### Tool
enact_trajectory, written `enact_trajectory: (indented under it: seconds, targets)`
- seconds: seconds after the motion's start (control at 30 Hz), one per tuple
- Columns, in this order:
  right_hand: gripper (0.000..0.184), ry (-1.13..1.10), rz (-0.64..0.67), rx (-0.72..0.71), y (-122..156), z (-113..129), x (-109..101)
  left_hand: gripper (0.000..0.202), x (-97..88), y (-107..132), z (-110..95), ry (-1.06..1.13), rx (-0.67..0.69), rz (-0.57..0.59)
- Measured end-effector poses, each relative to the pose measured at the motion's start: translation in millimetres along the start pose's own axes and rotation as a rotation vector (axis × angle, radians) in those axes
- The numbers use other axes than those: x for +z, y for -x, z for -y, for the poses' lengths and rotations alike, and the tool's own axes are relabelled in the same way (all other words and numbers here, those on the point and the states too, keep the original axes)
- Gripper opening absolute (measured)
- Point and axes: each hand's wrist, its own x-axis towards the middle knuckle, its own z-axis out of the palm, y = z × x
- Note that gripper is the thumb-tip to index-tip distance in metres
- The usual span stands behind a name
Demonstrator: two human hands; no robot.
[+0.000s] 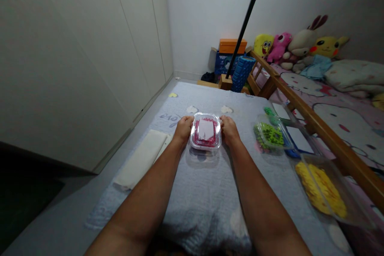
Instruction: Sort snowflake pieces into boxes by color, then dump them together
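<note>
Both my hands grip a clear plastic container (pixel 205 146) with its lid on, one at each side, over the middle of the cloth-covered table. Small red pieces show inside, and a white rectangular card or label (pixel 206 129) lies over them. My left hand (pixel 183 128) has its fingers closed on the container's left edge. On the right edge, the fingers of my right hand (pixel 229 129) are closed in the same way. The fingertips of both hands are partly hidden behind the container.
Folded white cloth (pixel 142 160) lies left of my forearm. To the right stand clear containers with green pieces (pixel 270 135) and yellow pieces (pixel 321 188). A wooden bed rail (pixel 300 106) borders the table's right side. A black pole (pixel 246 22) rises behind the far edge.
</note>
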Motion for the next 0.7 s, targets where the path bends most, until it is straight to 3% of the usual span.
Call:
enact_trajectory:
  seconds: [0.07,0.17,0.3,0.4,0.47,0.7]
  targets:
    - [0.025,0.206,-0.091,-0.081,0.5,11.6,-6.2,0.028,-0.5,0.5,-1.2,0.029,-0.019,-0.008]
    - [0.025,0.526,-0.125,-0.401,15.2,30.7,-11.5,0.026,-0.1,0.8,-2.2,0.063,-0.033,-0.04]
    - [0.021,0.829,0.207,-0.723,63.6,45.1,-6.9,0.022,0.4,-0.7,-1.5,0.107,0.015,-0.114]
    - [0.019,0.981,0.383,-0.793,97.9,42.2,-1.1,0.018,-1.1,-2.9,-1.2,0.132,0.071,-0.181]
    - [0.016,1.037,0.425,-0.807,109.5,36.3,0.8,0.016,-2.4,-4.5,-1.3,0.137,0.103,-0.23]
    - [0.013,1.112,0.363,-0.851,100.0,23.4,-6.7,0.013,-5.5,-7.6,1.5,0.095,0.129,-0.261]
